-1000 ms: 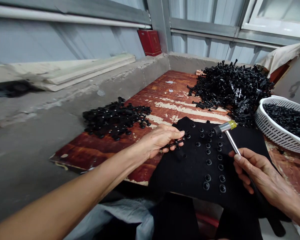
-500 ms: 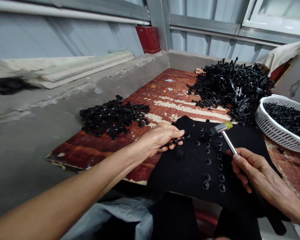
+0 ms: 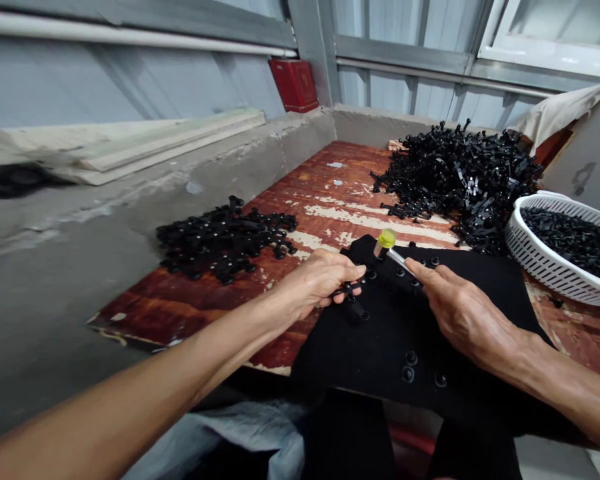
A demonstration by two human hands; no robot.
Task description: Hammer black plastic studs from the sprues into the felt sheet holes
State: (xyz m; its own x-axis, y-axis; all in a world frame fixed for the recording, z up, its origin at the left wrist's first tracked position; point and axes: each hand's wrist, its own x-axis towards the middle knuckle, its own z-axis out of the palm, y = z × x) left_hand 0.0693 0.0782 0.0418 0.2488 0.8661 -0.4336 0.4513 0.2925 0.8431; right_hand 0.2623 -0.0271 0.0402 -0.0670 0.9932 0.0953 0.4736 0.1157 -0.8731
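One hammer [image 3: 387, 245], one small black part [image 3: 356, 305], both at the black mat [image 3: 350, 353] on the bench [image 3: 330, 173]. Handling, best guess: hammer stiff, head-heavy, take it along the handle; small black part light, maybe bendy and slick, pinch it near one end. Looks: hammer has silvery shaft, yellow-capped head; part is dark, narrow, rounded at its near end, possibly more than one, fingers hide the rest. Grip of left hand [image 3: 337, 280] narrow, pinching the part by the mat's left edge. Grip of right hand [image 3: 463, 313] wrapped round the hammer, index finger along it. Can't tell if hammer touches anything.
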